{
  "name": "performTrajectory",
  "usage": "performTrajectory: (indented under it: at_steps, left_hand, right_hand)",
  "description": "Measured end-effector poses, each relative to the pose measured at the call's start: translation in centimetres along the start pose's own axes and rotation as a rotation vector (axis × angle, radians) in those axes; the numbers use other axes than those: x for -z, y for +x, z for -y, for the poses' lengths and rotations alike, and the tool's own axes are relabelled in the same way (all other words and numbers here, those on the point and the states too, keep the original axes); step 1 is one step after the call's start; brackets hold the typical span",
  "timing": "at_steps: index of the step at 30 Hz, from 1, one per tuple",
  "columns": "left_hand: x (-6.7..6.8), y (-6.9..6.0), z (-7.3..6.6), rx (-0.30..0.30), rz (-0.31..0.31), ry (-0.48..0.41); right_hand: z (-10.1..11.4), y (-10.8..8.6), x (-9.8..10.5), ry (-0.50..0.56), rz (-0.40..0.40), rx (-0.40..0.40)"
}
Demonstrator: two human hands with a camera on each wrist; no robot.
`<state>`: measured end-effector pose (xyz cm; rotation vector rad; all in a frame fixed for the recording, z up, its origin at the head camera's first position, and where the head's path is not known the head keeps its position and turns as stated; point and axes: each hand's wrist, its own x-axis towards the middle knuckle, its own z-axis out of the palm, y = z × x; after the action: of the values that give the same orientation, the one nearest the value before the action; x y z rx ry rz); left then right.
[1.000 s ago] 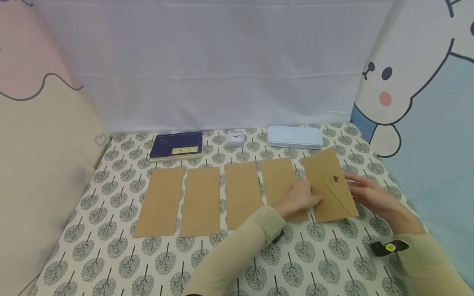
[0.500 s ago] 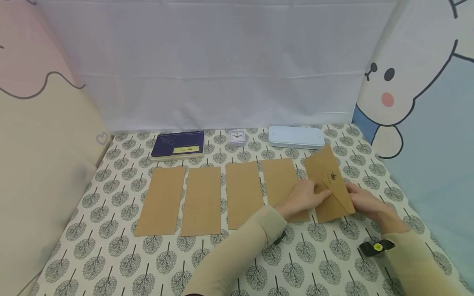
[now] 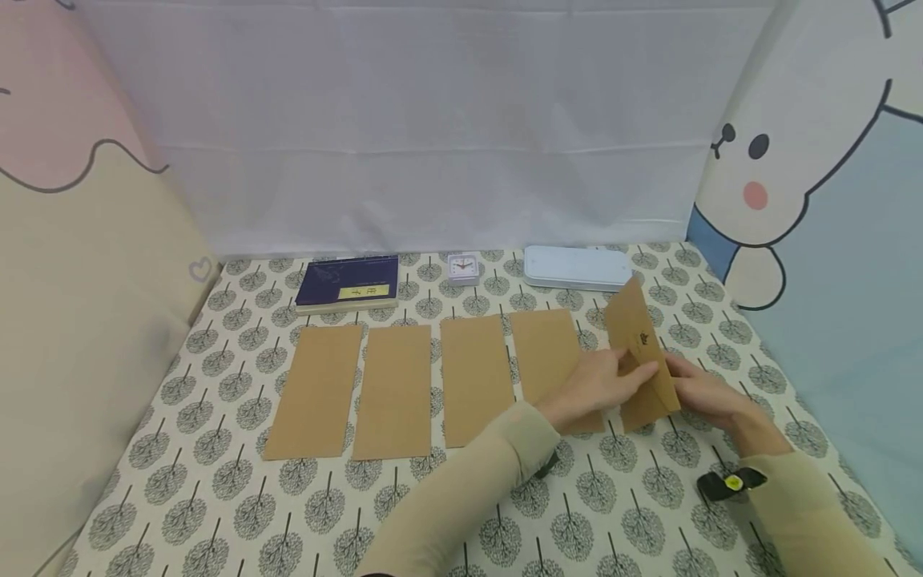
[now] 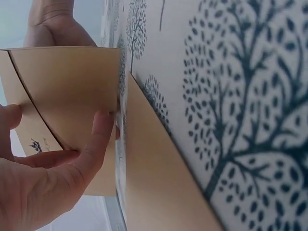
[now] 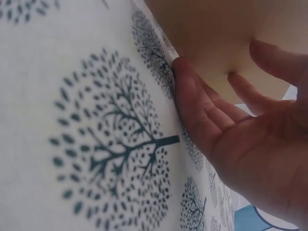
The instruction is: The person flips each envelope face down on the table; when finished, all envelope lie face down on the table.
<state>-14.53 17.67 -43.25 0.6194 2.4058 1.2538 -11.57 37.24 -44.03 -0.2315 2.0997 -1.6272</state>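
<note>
A brown kraft envelope (image 3: 630, 316) stands tilted on its edge at the right of the row, its flap bearing a small black crown print. My left hand (image 3: 594, 385) holds it from the left, thumb on the flap side; in the left wrist view, the hand's fingertips (image 4: 102, 120) touch the front near the flap's slanting edge. Behind the envelope, my right hand (image 3: 703, 393) holds its back and lower edge. The right wrist view has its thumb and fingers (image 5: 274, 57) against the plain back. What the envelope contains is hidden.
Several brown envelopes (image 3: 395, 393) lie flat in a row to the left. Behind them are a dark blue book (image 3: 346, 280), a small clock (image 3: 463, 268) and a pale blue case (image 3: 577, 267). A tree-patterned cloth (image 3: 303, 513) covers the table, with fabric walls around.
The envelope has tipped up from lying nearly flat, its right side rising. My right hand has moved left behind it, and my left fingers have shifted slightly right across its front.
</note>
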Motion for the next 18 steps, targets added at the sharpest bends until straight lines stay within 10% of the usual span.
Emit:
performTrajectory:
  at_steps: [18]
  left_hand:
    - [0.37,-1.06,-0.80,-0.034,-0.060,-0.163]
  right_hand:
    - [0.33,0.57,0.06,0.052,0.018,-0.014]
